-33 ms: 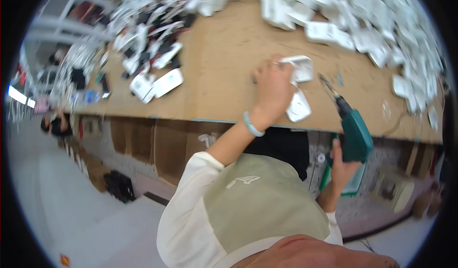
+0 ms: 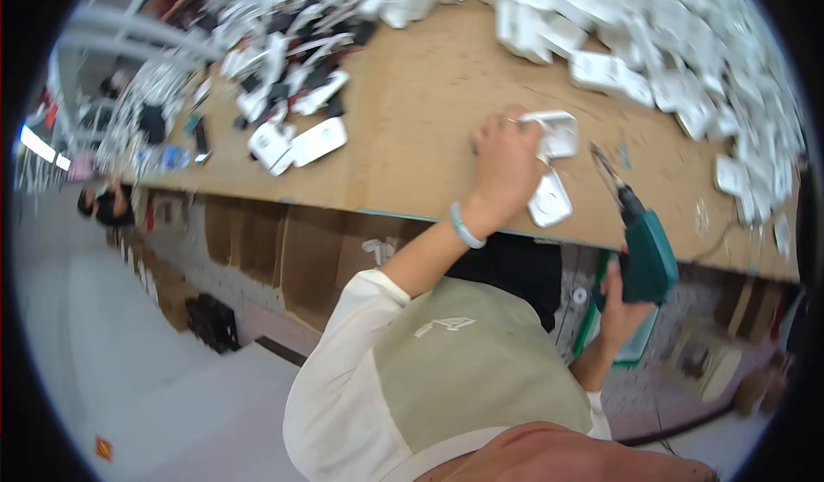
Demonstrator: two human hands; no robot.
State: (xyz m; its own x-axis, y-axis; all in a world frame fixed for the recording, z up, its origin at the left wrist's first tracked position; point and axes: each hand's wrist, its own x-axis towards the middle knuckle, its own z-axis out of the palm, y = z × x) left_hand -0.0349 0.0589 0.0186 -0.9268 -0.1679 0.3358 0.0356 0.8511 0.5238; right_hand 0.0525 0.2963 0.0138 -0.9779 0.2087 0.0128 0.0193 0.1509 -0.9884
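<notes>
My left hand (image 2: 512, 166), with a pale band at the wrist, is closed on a white plastic housing (image 2: 561, 135) on the table. The housing's open, hollow side shows beyond my fingers, which partly cover it. A second white plastic piece (image 2: 549, 200) lies just below it, beside my hand; whether the two are joined I cannot tell. In my right hand (image 2: 621, 309) is a green soldering gun (image 2: 651, 254), gripped by its handle near the table's front edge. Its thin metal tip points up and left, apart from the white pieces.
A large heap of white housings (image 2: 678, 31) covers the back right of the brown table (image 2: 429, 96). White and dark parts with cables (image 2: 292, 61) are piled at the left, with two white pieces (image 2: 319, 141) in front. Cardboard boxes (image 2: 322, 263) stand below the table edge.
The whole view has shifted a little, so everything appears slightly farther right and lower. Both hands keep their hold, and the soldering gun's tip stays apart from the white pieces.
</notes>
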